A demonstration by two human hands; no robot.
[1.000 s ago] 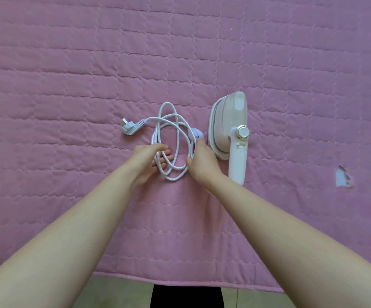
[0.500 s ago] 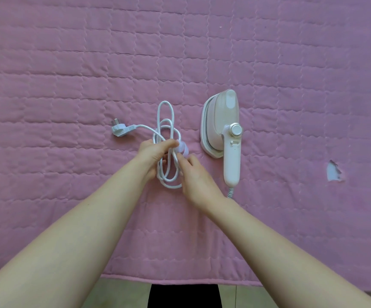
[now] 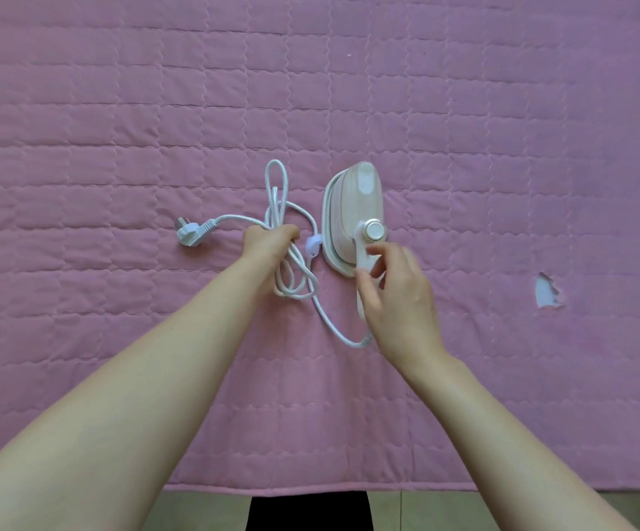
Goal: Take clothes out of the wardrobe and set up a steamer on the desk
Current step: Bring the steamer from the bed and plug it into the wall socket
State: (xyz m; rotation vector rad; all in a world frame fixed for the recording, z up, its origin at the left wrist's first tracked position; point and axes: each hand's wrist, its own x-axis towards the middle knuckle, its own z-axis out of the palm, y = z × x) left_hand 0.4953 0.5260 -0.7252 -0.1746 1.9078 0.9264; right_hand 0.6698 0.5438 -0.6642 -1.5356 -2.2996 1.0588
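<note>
A white and pale pink handheld steamer [image 3: 353,208] lies on its side on the pink quilted cover [image 3: 119,109], handle toward me. Its white power cord [image 3: 277,185] is gathered in loops to the left, and the plug [image 3: 190,234] rests further left. A small pale strap [image 3: 312,248] sits on the cord beside the steamer. My left hand [image 3: 268,247] is closed around the bunched cord loops. My right hand [image 3: 395,297] hovers over the steamer's handle, fingers curled and apart, fingertips at the handle just below the round dial [image 3: 375,230].
The quilted cover has a torn hole [image 3: 546,291] at the right. Its near edge [image 3: 310,488] runs along the bottom, with floor and a dark garment below it.
My right hand left the cord and moved right onto the steamer's handle. My left hand has closed on the cord, squeezing the loops into a narrow bundle.
</note>
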